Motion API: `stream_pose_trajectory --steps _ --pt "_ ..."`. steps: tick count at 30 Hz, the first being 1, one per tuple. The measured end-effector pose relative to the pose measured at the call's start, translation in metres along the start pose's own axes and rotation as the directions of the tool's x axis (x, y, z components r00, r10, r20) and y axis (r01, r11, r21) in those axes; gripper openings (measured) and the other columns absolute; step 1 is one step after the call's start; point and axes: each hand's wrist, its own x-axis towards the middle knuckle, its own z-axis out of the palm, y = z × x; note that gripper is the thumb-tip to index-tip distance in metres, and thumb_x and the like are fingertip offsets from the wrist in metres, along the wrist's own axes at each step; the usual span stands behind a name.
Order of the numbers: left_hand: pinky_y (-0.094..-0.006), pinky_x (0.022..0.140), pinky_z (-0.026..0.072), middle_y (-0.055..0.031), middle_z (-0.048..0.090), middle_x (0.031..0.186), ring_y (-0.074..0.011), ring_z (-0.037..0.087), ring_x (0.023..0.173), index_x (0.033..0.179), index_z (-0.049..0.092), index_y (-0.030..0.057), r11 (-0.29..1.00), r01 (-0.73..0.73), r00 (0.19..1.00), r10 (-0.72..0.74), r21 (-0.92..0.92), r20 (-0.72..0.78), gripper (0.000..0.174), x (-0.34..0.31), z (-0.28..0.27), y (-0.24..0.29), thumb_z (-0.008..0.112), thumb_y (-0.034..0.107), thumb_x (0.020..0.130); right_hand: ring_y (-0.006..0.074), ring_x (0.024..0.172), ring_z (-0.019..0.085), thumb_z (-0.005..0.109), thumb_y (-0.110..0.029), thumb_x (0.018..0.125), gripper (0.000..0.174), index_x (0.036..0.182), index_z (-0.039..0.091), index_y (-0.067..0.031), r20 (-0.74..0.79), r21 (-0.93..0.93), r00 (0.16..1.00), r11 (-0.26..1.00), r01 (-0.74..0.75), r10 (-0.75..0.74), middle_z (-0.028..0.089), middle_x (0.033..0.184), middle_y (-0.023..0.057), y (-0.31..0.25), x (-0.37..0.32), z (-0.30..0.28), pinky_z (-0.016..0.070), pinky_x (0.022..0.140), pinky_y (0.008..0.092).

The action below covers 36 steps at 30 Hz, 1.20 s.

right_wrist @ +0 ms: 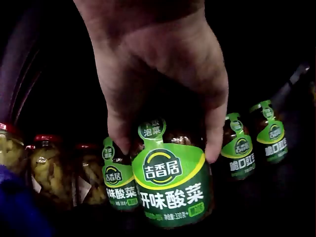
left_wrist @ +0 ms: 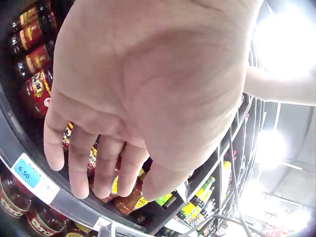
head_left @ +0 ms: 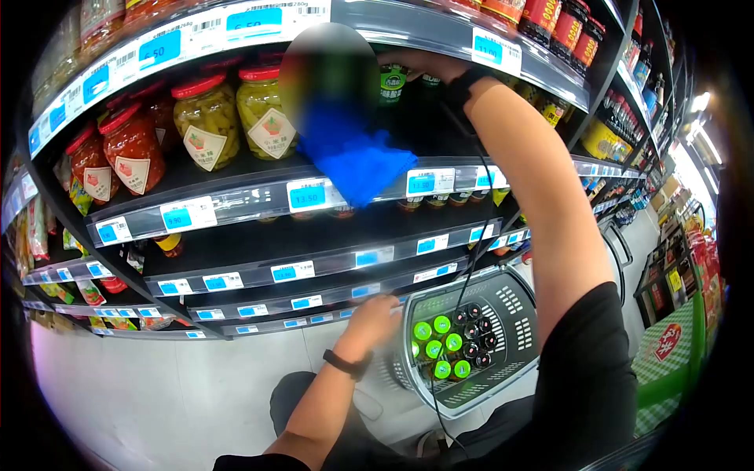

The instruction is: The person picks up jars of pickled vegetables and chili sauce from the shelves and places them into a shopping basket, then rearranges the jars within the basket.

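Note:
My right hand (right_wrist: 158, 59) reaches into the dark shelf and grips a glass jar of pickled vegetables (right_wrist: 170, 187) with a green label, thumb on one side and fingers on the other. In the head view that hand (head_left: 424, 64) is partly hidden under the shelf above. A similar jar (right_wrist: 118, 180) stands close beside the gripped one, and two more green-labelled jars (right_wrist: 238, 150) stand to the right. My left hand (head_left: 371, 322) hangs low beside the shopping basket (head_left: 514, 314), blurred in the head view. Its fingers are loosely extended with nothing in them in the left wrist view.
Inside the basket stand several jars with green lids (head_left: 440, 345) and black lids (head_left: 474, 334). Red-lidded pickle jars (head_left: 206, 125) line the shelf to the left. A blue cloth (head_left: 357, 161) overhangs the shelf edge below a blurred patch. A black cable (head_left: 481, 228) hangs down.

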Motion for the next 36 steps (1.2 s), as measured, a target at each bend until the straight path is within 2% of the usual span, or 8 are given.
stream_pose_trajectory --steps 8,9,14,17,25,28,31,36 --pt "-0.045 0.096 0.0517 -0.0172 0.068 0.119 -0.0365 0.064 0.112 0.115 0.07 0.0055 1.0 0.011 1.0 -0.011 0.019 0.022 0.032 0.004 0.0 0.005 0.065 0.025 0.09 0.0343 0.131 0.055 0.069 -0.057 0.088 0.078 0.146 0.05 -0.0093 -0.026 0.08 0.999 0.997 0.022 -0.02 0.055 0.143 0.0228 -0.001 -0.031 -0.008 0.0519 0.101 0.0416" --pt "-0.0449 0.096 0.0517 -0.0171 0.068 0.118 -0.0365 0.064 0.112 0.116 0.069 0.0054 1.0 0.012 1.0 -0.012 0.019 0.02 0.033 0.006 0.0 0.006 0.065 0.025 0.09 0.0337 0.128 0.057 0.061 -0.052 0.095 0.067 0.145 0.049 -0.0093 -0.039 0.073 0.999 0.997 0.005 -0.002 0.054 0.143 0.023 -0.003 -0.033 -0.006 0.0473 0.106 0.0432" --pt "-0.0455 0.093 0.0521 -0.0174 0.069 0.116 -0.0363 0.065 0.11 0.115 0.07 0.0064 0.999 -0.003 1.0 0.003 0.035 0.005 0.032 0.01 0.011 0.001 0.064 0.026 0.091 0.0346 0.124 0.059 0.057 -0.043 0.095 0.055 0.137 0.054 -0.0075 -0.342 -0.05 0.933 0.993 0.104 -0.115 0.058 0.137 0.0235 0.02 -0.046 -0.041 0.0474 0.104 0.0443" --pt "-0.0463 0.091 0.0527 -0.017 0.069 0.115 -0.0365 0.065 0.108 0.116 0.07 0.0073 0.999 -0.002 1.0 0.001 0.047 0.011 0.032 0.012 0.012 0.001 0.064 0.028 0.091 0.0352 0.122 0.06 0.055 -0.038 0.095 0.048 0.131 0.057 -0.0064 -0.413 -0.183 0.898 0.979 0.084 -0.155 0.06 0.133 0.0239 0.057 -0.058 -0.067 0.0475 0.103 0.0449" --pt "-0.0465 0.092 0.0526 -0.0172 0.068 0.116 -0.0371 0.065 0.109 0.121 0.067 0.0079 0.998 0.016 0.999 -0.019 0.058 0.05 0.036 0.014 0.011 0.009 0.063 0.027 0.091 0.0366 0.115 0.062 0.05 -0.024 0.095 0.034 0.117 0.066 -0.0035 -0.196 -0.456 0.979 0.889 -0.037 -0.061 0.065 0.124 0.0247 0.166 -0.074 -0.089 0.0476 0.101 0.0466" --pt "-0.0469 0.093 0.0524 -0.0185 0.067 0.119 -0.0382 0.065 0.11 0.123 0.065 0.0081 0.994 -0.093 0.996 0.093 -0.05 0.001 0.037 0.016 0.026 0.005 0.063 0.027 0.091 0.0371 0.112 0.063 0.048 -0.019 0.095 0.032 0.112 0.069 -0.0024 -0.134 -0.511 0.989 0.859 -0.021 -0.056 0.067 0.121 0.025 0.186 -0.064 -0.08 0.0477 0.1 0.0473" --pt "-0.0472 0.094 0.0521 -0.0191 0.067 0.12 -0.039 0.064 0.111 0.125 0.064 0.0075 0.998 -0.053 0.99 0.056 -0.03 0.127 0.04 0.019 0.028 0.006 0.064 0.027 0.091 0.0315 0.109 0.065 0.057 -0.024 0.091 0.031 0.11 0.069 -0.0029 -0.061 -0.628 0.995 0.778 0.019 -0.073 0.068 0.115 0.0225 0.195 -0.037 -0.075 0.0513 0.095 0.0432" --pt "-0.0459 0.093 0.0528 -0.0196 0.067 0.122 -0.0396 0.064 0.112 0.124 0.063 0.0046 0.996 -0.085 0.989 0.083 0.012 0.121 0.037 0.021 0.031 0.002 0.067 0.023 0.092 0.0309 0.111 0.064 0.061 -0.027 0.09 0.034 0.115 0.067 -0.0037 -0.05 -0.587 0.998 0.81 0.009 -0.048 0.068 0.118 0.021 0.169 -0.013 -0.066 0.0522 0.094 0.0426"
